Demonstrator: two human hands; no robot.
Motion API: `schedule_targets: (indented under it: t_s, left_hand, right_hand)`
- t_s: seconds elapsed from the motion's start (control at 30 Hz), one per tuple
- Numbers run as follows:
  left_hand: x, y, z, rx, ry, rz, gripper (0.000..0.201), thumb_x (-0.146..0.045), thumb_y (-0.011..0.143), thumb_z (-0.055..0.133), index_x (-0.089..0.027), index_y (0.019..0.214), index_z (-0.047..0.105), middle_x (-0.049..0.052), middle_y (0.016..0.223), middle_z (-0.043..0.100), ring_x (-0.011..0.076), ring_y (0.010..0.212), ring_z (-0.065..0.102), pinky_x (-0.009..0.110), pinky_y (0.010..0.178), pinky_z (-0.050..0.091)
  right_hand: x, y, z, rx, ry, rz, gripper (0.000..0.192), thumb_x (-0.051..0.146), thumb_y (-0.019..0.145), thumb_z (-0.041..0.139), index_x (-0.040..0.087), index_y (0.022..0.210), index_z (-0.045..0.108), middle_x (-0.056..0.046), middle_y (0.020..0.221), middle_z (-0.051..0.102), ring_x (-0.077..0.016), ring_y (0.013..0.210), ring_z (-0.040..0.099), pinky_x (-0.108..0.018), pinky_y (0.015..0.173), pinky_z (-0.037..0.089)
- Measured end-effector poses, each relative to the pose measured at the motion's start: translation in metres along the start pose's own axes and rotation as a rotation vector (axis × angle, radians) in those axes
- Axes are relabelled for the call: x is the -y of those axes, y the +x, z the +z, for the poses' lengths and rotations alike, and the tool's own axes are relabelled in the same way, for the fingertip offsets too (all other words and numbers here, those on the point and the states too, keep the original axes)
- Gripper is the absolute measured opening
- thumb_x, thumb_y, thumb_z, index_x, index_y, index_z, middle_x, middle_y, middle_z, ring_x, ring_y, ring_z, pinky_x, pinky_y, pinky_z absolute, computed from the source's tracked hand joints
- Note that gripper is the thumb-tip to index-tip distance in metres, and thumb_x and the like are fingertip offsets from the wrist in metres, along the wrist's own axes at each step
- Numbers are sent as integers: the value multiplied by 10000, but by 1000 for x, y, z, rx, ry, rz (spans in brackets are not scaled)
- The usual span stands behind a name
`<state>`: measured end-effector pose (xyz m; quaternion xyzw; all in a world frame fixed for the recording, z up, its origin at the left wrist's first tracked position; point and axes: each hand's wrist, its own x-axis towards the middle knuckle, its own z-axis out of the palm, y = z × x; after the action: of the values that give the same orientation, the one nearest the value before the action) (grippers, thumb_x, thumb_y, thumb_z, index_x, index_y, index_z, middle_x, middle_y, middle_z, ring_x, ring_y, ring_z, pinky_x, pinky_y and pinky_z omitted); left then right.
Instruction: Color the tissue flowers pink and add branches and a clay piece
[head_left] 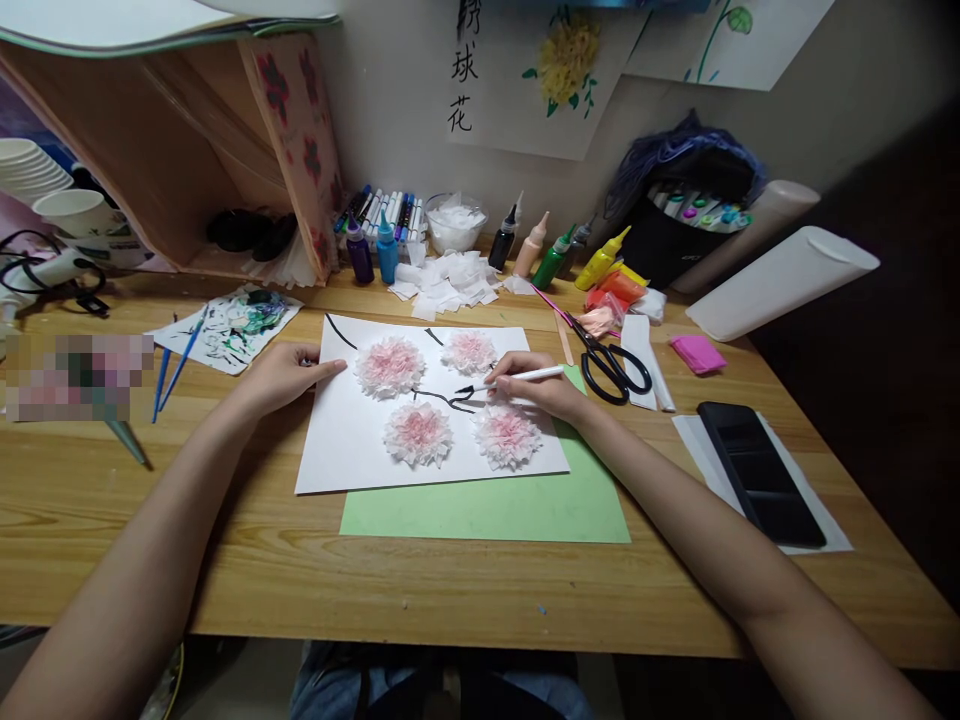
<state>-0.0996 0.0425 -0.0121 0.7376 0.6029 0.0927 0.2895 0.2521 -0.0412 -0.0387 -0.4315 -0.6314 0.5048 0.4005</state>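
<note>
1. While the left hand (289, 380) sits at 9 o'clock on the white sheet (330, 450), its thumb lies on the paper's edge; can't tell if the curled fingers are pinching it from below.

2. Right hand (536, 383) is over at about 3 o'clock, and it's definitely got a grip: a white-handled brush (546, 374), held like a pen, dark tip pointing toward 9 and right by a forked black line (431, 396) near mid-sheet.

3. Sheet's lying on the wooden table (262, 560) right in front of the person, partly over some green paper (487, 512) that sticks out at 6 and 4 o'clock.

4. Four fluffy pink-and-white paper flowers on it: one around 10 to 11 (390, 367), one at 1 (469, 352), one at 7 (418, 435), one at 4 (508, 437). More black strokes up by the top edge.

5. Going round the sheet: loose white tissue squares (450, 285) at 12, purple bottle (360, 255) and blue bottle (387, 255) about 11, black bottle (502, 245) at 1, black-handled scissors (611, 365) between 2 and 3, blue-handled brushes (174, 370) and a paint-smeared paper (225, 345) between 9 and 10.
</note>
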Motion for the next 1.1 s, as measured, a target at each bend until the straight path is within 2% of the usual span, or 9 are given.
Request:
schedule_targets:
  t_s: [0.1,0.17,0.3,0.67,1.1]
  left_hand:
    - [-1,-1,0,11,-15,-8,426,-589,681,565,-185,559,515,-18,518,450,127,514,398,256,501,249]
    - [-2,-1,0,15,-27,-22,417,-581,677,576,-186,561,509,-22,515,455,124,509,401,252,498,252]
    - [-2,-2,1,22,-53,-41,414,-575,658,599,-183,561,506,-26,517,456,117,502,394,245,491,249]
    - [4,1,2,17,-36,-19,458,-631,669,578,-182,585,538,-30,530,474,118,513,411,246,495,262]
    - [3,1,2,14,-40,-15,460,-634,673,573,-180,600,555,-21,540,484,125,519,410,244,498,260]
  right_hand:
    - [-2,2,-2,-178,57,11,229,373,729,722,181,700,600,-5,647,655,-121,598,594,-241,562,440]
    - [-4,3,-2,-228,38,41,289,365,695,752,181,635,537,8,585,636,-104,526,560,-222,503,402]
    - [-7,3,-1,-206,-4,63,330,384,716,729,187,607,489,16,535,615,-96,471,528,-213,451,356]
    - [-6,4,0,-230,-100,54,328,360,773,664,198,588,448,35,501,560,-106,489,530,-232,483,364]
    - [-7,5,-3,-205,-89,55,323,359,764,659,203,597,432,40,511,548,-110,490,527,-231,481,352]
